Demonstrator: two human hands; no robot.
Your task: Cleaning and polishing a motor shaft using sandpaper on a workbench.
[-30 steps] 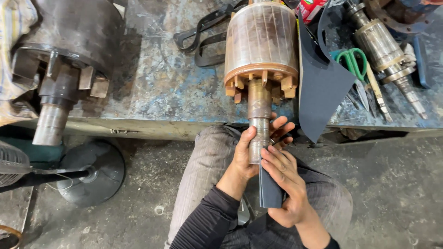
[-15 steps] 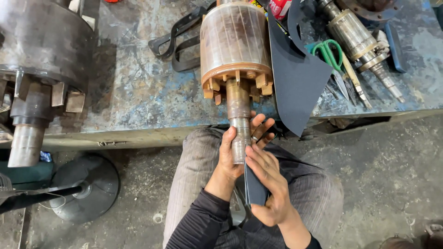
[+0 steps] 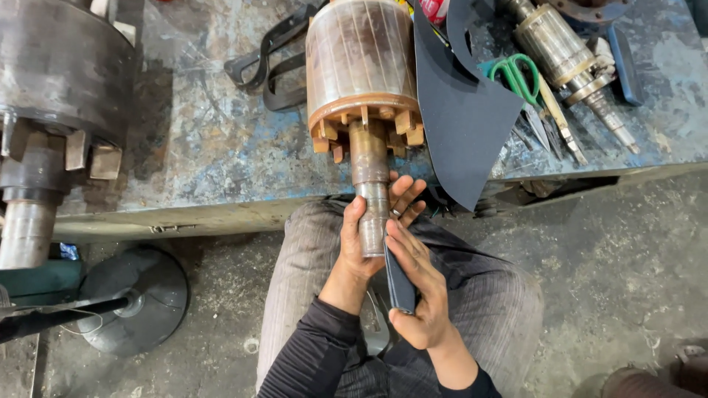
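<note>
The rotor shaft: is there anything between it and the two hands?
The left hand grips the rotor shaft directly. A dark abrasive strip lies under the right hand, whose fingers rest beside the shaft's end.

A worn metal desk (image 3: 221,147) with flaking blue paint is running across the top, its edge overhanging a dusty grey concrete floor (image 3: 605,250). A round black stand base (image 3: 133,298) is sitting on the floor at left (half in shadow). Even light is falling throughout.
</note>
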